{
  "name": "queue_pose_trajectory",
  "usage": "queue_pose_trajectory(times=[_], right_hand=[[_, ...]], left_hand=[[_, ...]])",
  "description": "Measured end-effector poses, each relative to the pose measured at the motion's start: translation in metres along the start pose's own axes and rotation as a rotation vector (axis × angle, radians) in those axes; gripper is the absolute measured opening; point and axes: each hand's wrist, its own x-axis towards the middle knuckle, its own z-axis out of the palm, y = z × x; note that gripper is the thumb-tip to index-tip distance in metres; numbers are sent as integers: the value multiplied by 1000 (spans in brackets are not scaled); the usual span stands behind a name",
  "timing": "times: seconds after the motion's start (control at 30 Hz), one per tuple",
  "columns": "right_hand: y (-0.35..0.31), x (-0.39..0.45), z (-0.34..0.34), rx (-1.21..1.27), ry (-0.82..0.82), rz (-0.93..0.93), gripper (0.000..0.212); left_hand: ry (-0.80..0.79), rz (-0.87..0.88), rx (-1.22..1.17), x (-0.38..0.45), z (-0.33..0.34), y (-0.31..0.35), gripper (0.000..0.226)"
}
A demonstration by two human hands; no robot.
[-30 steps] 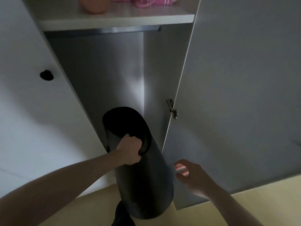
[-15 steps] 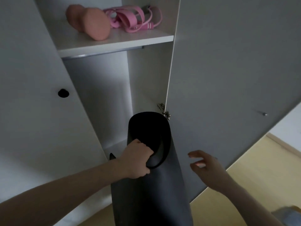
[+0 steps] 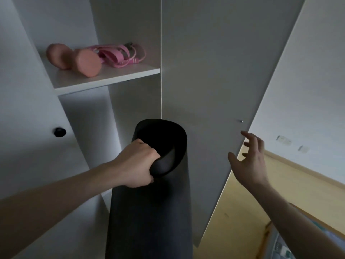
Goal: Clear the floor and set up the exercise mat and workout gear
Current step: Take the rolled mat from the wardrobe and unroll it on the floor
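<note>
A rolled black exercise mat [image 3: 151,217] stands upright in front of the open white wardrobe. My left hand [image 3: 137,165] grips the rim of its top end, fingers hooked inside the roll. My right hand [image 3: 250,161] is open, fingers spread, at the free edge of the open wardrobe door [image 3: 209,94], holding nothing. On the shelf [image 3: 110,80] above lie a pink dumbbell [image 3: 74,59] and a bundle of pink resistance bands [image 3: 119,55].
The left wardrobe door [image 3: 28,146] is closed and has a black round knob [image 3: 59,131]. Yellow wood floor [image 3: 242,217] runs right of the open door, below a white wall [image 3: 308,109]. A pale object shows at the bottom right corner.
The mat has come up and out of the wardrobe toward me, held by my left hand. My right hand has moved right to the door's edge. The view has tilted up, showing the shelf.
</note>
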Motion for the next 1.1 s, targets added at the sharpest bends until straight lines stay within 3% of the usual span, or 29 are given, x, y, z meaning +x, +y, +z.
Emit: queue_pose_trajectory(times=[0.17,0.27,0.47,0.63,0.8,1.1], right_hand=[[-11,26,-6,-39,-32,152,96],[-17,46,0,14,-64,226,88],[-25,62,9,115,34,393,67],[-26,48,10,85,77,337,44],[-34,12,16,50,20,210,11],[-93,-50,25,59,-158,-28,19]], left_hand=[[13,16,-1,-15,-41,-8,28],[27,10,-12,-28,-60,-18,30],[39,73,30,-61,-86,-40,32],[-17,155,6,-88,-111,-53,32],[-60,204,-36,-111,-128,-60,35],[-77,188,-44,-166,-150,-49,37]])
